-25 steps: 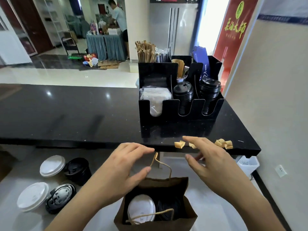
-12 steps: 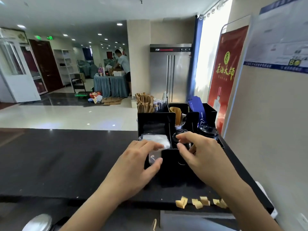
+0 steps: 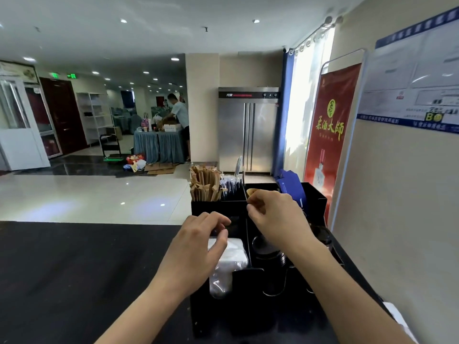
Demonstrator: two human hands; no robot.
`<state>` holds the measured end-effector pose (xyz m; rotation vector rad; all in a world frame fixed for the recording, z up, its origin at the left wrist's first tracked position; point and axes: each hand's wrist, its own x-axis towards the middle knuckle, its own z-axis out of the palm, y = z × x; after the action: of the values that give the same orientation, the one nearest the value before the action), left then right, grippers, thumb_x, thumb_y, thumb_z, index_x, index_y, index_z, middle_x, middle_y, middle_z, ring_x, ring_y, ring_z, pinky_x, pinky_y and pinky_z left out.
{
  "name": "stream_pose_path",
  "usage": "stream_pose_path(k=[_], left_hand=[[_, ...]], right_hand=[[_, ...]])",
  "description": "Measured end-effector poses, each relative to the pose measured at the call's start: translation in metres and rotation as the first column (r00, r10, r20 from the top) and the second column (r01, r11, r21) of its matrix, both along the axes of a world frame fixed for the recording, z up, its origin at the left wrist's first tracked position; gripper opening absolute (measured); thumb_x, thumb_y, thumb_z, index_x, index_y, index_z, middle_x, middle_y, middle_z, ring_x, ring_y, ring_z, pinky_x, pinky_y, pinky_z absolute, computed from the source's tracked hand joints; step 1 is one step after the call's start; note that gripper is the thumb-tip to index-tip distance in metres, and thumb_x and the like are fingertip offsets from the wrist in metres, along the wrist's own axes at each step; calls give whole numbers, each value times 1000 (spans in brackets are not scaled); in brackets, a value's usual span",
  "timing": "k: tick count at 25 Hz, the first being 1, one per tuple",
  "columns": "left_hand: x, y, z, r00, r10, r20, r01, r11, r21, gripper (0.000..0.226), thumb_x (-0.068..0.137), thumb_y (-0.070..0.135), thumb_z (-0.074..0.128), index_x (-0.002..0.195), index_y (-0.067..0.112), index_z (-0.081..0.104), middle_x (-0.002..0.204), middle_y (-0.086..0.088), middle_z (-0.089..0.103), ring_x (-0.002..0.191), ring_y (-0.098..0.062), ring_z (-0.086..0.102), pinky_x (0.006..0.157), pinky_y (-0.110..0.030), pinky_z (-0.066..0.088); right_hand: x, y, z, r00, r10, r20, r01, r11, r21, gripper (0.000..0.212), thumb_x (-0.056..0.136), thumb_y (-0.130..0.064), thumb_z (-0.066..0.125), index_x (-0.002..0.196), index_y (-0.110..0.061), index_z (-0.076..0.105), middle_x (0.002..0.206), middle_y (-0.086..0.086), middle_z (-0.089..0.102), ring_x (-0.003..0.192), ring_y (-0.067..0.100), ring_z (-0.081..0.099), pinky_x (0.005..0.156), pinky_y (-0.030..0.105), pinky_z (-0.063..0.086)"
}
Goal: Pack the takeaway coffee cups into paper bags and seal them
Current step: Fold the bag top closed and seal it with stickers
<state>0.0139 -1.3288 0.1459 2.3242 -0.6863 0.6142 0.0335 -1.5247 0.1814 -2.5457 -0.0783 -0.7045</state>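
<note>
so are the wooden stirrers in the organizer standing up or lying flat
Standing up. The wooden stirrers sit bunched in the back left compartment of the black organizer, their tops poking above its rim and fanning slightly.

A café or hotel service counter: black counter, organizer with wooden stirrers and cup lids, steel fridge, red banner
</note>
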Motion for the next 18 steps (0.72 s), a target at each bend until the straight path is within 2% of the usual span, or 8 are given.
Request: stream_pose_path(k=[4, 6, 8, 11, 14, 18], left_hand=[[23, -2, -3, 1000, -11, -8, 10, 1000, -19, 15, 96, 33, 60, 110, 37, 62, 94, 24, 59, 99, -1, 52, 79, -17, 44], [30, -2, -4, 1000, -8, -2, 8, 999, -43, 15, 94, 32, 63, 108, 38, 63, 94, 22, 60, 97, -2, 54, 79, -21, 47], [36, 1, -6, 1000, -5, -3, 5, 998, -55, 14, 94, 32, 63, 106, 38, 63, 94, 22, 61, 98, -2, 54, 78, -22, 48], [42, 7, -8, 1000, 0, -11, 0, 998, -60, 14, 94, 32, 64, 106, 38, 63, 94, 22, 62, 98, -2, 54, 80, -23, 48], [44, 12, -9, 1000, 3, -24, -4, 998, -65, 14, 95, 33, 63, 107, 38, 64, 95, 22, 62, 100, -2, 54, 81, -23, 48], [45, 14, -11, 1000, 0, -26, -2, 998, -66, 14, 95, 32, 62, 108, 38, 64, 95, 22, 62, 100, -2, 53, 79, -21, 46]], right_hand=[[53, 10, -3, 1000, -10, 28, 11, 999, -47, 19, 94, -33, 61, 101, -22, 75, 95, -2, 74, 92, 21, 66, 79, 36, 54], [78, 13, -4, 998, -33, 48, 39, 991, -127, 22, 94, -33, 60, 97, -17, 75, 95, 4, 72, 93, 26, 64, 79, 37, 51], [100, 17, -4, 997, -76, 5, 75, 970, -232, 27, 94, -37, 59, 95, -13, 72, 99, 8, 69, 98, 29, 61, 80, 36, 46], [126, 23, -5, 991, -118, -60, 95, 950, -299, 31, 92, -43, 63, 97, -13, 70, 105, 10, 68, 105, 33, 60, 83, 36, 43], [147, 29, -9, 983, -133, -126, 91, 952, -292, 37, 88, -48, 68, 101, -13, 72, 102, 11, 70, 104, 33, 62, 80, 34, 42], [156, 32, -10, 974, -115, -196, 77, 978, -192, 34, 83, -44, 76, 102, -15, 73, 99, 10, 71, 100, 33, 65, 84, 37, 52]])
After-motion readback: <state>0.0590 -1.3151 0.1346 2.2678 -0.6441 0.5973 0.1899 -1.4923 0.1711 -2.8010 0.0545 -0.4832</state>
